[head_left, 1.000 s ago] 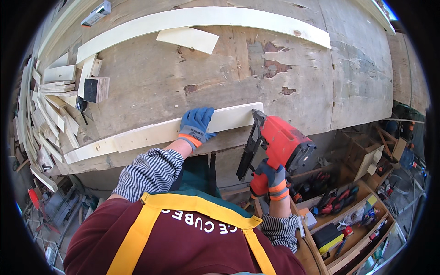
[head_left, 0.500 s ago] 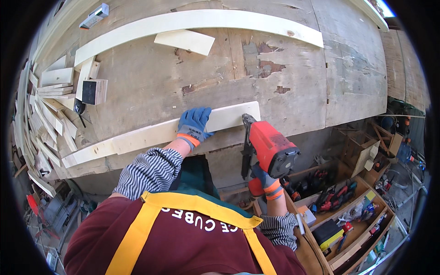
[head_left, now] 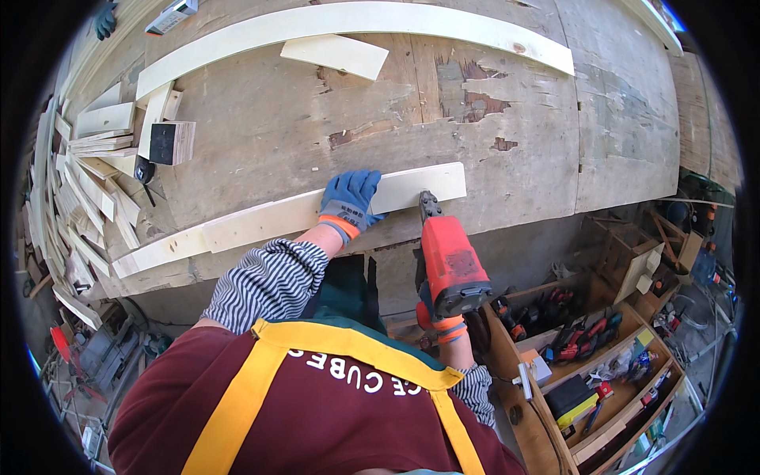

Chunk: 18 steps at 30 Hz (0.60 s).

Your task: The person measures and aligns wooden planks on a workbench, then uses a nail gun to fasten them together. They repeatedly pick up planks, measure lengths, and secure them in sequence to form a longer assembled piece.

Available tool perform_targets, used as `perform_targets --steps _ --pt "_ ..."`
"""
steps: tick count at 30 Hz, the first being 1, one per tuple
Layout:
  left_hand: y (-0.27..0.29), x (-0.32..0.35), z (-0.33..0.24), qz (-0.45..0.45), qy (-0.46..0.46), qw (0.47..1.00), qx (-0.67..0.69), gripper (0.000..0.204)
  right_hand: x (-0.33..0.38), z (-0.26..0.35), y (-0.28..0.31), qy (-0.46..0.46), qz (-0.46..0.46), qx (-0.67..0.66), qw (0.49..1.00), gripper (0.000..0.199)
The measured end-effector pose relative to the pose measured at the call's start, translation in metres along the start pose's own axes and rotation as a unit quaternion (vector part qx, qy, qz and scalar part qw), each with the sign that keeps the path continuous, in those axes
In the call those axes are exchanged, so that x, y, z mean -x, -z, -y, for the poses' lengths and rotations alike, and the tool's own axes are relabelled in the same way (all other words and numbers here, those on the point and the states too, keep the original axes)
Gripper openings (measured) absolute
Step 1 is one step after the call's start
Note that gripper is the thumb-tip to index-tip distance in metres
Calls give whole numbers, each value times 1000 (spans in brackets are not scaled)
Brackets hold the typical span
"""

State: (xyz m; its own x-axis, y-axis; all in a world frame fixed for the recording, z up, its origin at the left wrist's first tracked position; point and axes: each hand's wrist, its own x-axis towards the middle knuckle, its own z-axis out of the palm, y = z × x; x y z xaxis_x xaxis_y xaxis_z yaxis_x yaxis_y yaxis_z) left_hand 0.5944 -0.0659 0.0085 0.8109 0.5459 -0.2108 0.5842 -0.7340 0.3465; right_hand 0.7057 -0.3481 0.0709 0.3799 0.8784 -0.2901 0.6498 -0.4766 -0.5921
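Observation:
My left hand (head_left: pixel 348 204), in a blue and grey work glove with an orange cuff, grips a long pale wooden board (head_left: pixel 423 182) along the table's near edge. Its fingers lie over the top, with the thumb by the near edge. A second pale strip (head_left: pixel 166 248) continues the line to the left, overlapping or joined to it. My right hand (head_left: pixel 445 323), gloved alike and partly hidden by the tool, is closed round the handle of a red and black nail gun (head_left: pixel 451 252). The gun's nose meets the board's near edge, close to its right end.
Scrap wood strips (head_left: pixel 91 186) pile up at the left, beside a black-faced block (head_left: pixel 164 144). Farther back lie a long board (head_left: pixel 356 17) and a short offcut (head_left: pixel 336 55). Another person's gloved hand (head_left: pixel 105 21) shows top left. A tool-filled wooden drawer unit (head_left: pixel 582 356) stands lower right.
The nail gun has swung round, its body moving left and its nose shifting from the board's top to its near edge. A gloved hand now shows at the top left.

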Motion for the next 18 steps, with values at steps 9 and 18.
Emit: perform_targets --steps 9,18 --pt "3 2 3 13 -4 999 31 88 -7 33 25 34 73 19 997 40" --pt "2 6 1 9 1 999 45 88 -33 69 24 103 20 111 988 32"
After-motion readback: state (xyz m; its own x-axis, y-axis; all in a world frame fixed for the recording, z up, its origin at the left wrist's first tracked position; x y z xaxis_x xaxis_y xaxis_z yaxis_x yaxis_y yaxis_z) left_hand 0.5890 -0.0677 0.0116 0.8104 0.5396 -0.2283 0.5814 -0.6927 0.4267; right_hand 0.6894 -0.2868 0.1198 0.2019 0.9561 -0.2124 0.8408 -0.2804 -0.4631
